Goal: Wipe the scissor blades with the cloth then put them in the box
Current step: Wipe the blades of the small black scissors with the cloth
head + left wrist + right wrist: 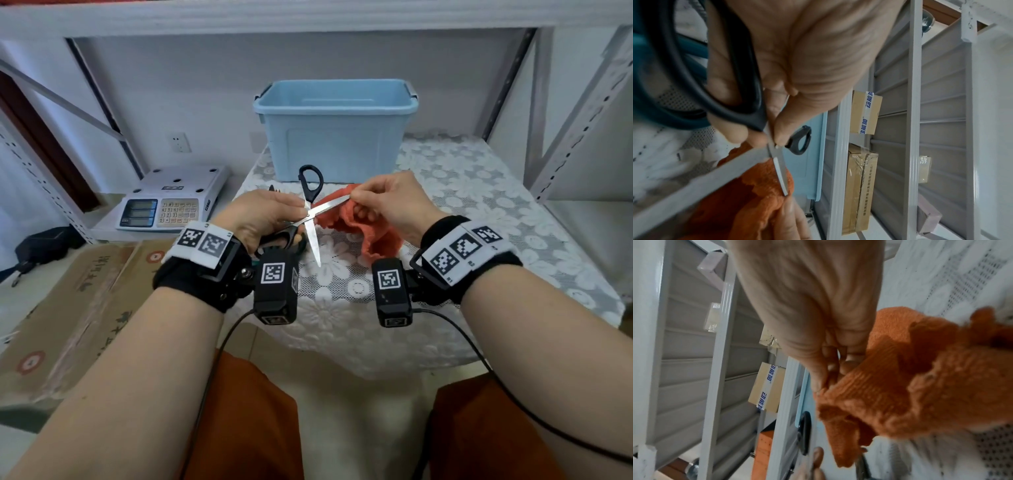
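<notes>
Black-handled scissors [310,212] are spread wide open above the lace-covered table [462,178]. My left hand [263,219] grips the lower handle loop [694,78], thumb and fingertips pinching by the pivot [774,142]. One blade [313,243] points toward me; the other blade [330,202] runs right. My right hand [383,202] holds the orange cloth [363,229] and pinches the tip of that blade, with the cloth [748,194] bunched under it. In the right wrist view the cloth [910,378] fills the palm side. The light blue box [335,126] stands open behind the hands.
A white electronic scale [171,202] sits on a low shelf at the left, with cardboard boxes [68,308] beside my left arm. Grey metal shelving uprights [582,113] flank the table on the right. Another dark tool [272,188] lies by the box.
</notes>
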